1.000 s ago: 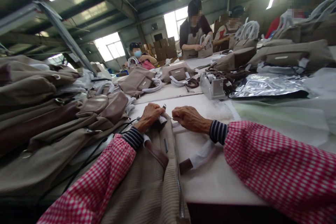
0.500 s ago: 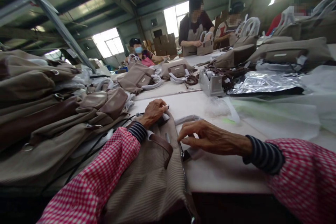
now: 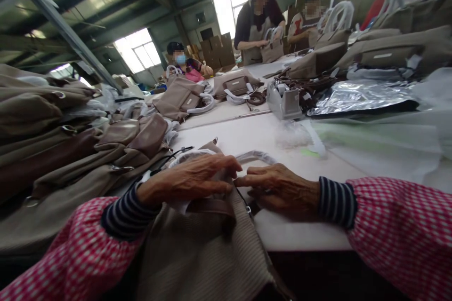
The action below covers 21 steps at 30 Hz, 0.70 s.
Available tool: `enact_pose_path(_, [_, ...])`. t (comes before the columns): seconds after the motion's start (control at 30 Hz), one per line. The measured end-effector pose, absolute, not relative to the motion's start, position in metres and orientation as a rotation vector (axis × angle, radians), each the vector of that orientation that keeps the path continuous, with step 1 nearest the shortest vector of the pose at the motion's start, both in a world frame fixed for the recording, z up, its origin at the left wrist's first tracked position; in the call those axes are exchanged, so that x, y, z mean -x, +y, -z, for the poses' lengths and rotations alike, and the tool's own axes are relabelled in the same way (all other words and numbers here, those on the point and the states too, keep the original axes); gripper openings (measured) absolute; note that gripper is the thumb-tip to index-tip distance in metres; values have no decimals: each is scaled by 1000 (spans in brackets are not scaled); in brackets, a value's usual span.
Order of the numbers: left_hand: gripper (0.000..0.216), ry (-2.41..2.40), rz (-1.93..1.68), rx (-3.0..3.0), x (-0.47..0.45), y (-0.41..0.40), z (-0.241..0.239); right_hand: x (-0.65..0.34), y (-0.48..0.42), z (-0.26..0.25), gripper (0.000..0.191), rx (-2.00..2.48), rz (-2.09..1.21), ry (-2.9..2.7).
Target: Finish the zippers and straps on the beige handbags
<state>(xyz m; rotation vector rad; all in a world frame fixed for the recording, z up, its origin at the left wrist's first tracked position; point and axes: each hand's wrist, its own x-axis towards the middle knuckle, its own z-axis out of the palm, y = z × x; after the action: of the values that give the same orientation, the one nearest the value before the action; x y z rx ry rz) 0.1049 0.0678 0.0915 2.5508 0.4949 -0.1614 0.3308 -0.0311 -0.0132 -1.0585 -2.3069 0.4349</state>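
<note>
A taupe ribbed handbag (image 3: 205,254) stands tilted in front of me at the table's near edge. Along its right side runs a zipper with a metal slider (image 3: 248,209). A brown leather strap (image 3: 212,206) crosses its upper part, and its handles (image 3: 259,155) are wrapped in white film. My left hand (image 3: 194,178) reaches over the bag's top, thumb and fingers closed about the upper edge. From the right, my right hand (image 3: 282,188) meets the same edge, index finger forward and the others curled at the zipper's upper end. Both hands' fingertips nearly touch; what lies between them is partly hidden.
Stacked taupe bags (image 3: 70,150) fill the left side. Further back on the white table (image 3: 233,129) lie more handbags (image 3: 180,96), a tape dispenser (image 3: 284,99), silver film (image 3: 363,96) and translucent sheets (image 3: 381,138). Several co-workers stand or sit beyond, one person (image 3: 259,23) holding a bag.
My left hand has come back toward me and right, from the bag's far corner to its zippered edge. My right hand has shifted slightly, its fingers now lower against the edge. The view has tilted down.
</note>
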Motion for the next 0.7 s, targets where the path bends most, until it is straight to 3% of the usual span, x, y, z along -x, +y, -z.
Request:
enact_pose_path(0.3, [16,324,191,-2581,-111,86,-77,-322,-29,18,9,959,-214,-2535])
enact_pose_path(0.53, [20,-227,351,-2987,-158,101,-110,-340,3,19,18,1465,56,-2373])
enact_pose_path(0.7, [17,167,270,-3254,-163,58,-78,-357,5,25,14,1336,-13,-2315])
